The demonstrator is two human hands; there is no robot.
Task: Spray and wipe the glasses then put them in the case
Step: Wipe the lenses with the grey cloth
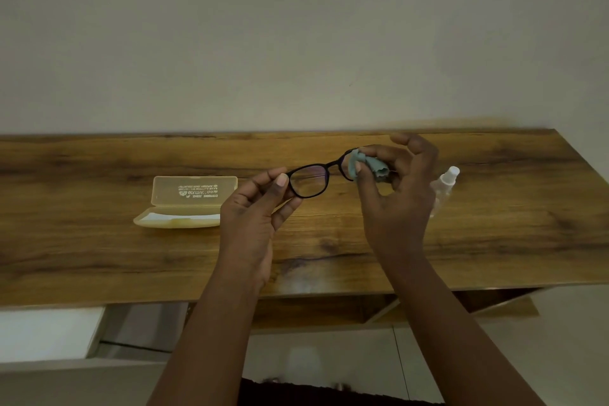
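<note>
Black-framed glasses (309,182) are held above the wooden table (99,241). My left hand (255,217) pinches the left end of the frame between thumb and fingers. My right hand (395,194) pinches a small blue-grey cloth (362,165) around the right lens, which the cloth mostly hides. The yellowish translucent case (188,203) lies open on the table to the left, lid tilted back. A clear spray bottle (445,188) with a white top stands behind my right hand, partly hidden.
The table runs along a plain wall. Its near edge crosses below my forearms, with a shelf and pale floor underneath. The table's right end lies just beyond the spray bottle.
</note>
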